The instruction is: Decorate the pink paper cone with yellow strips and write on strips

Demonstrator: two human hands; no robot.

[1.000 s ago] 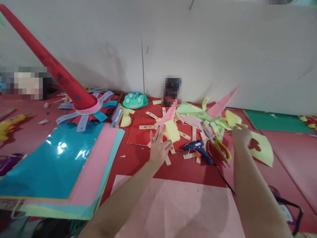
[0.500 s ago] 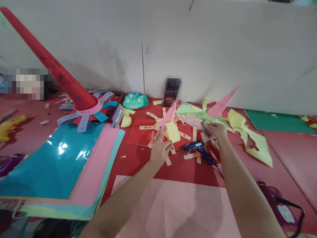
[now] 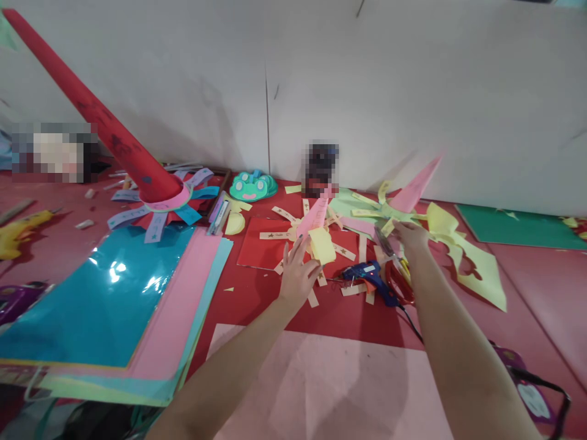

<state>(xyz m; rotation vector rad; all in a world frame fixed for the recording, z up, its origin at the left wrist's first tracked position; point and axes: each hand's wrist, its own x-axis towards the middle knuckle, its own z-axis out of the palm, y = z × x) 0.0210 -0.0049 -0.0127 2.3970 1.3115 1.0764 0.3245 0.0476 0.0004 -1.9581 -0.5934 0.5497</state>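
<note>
My left hand (image 3: 297,273) lies with its fingers spread on a small paper craft of yellow starred strips (image 3: 284,234), beside a folded yellow piece (image 3: 321,244) and a short pink cone (image 3: 313,215). My right hand (image 3: 411,234) is further right with curled fingers, at the edge of a pale green and yellow strip craft (image 3: 367,211) that carries a pink cone (image 3: 415,183). What those fingers pinch is hidden. Yellow-handled scissors (image 3: 391,252) lie just under that hand. A blue glue gun (image 3: 370,275) rests between my two hands.
A long red cone (image 3: 101,119) on a ring of blue strips leans at the left. Large teal (image 3: 96,293) and pink sheets are stacked front left, and a pink sheet (image 3: 330,385) lies under my arms. A cut yellow sheet (image 3: 474,269) lies right, a frog mask (image 3: 251,185) by the wall.
My right hand has moved left from the cut yellow sheet to the green strip craft above the scissors. My left hand has stayed on the yellow strips.
</note>
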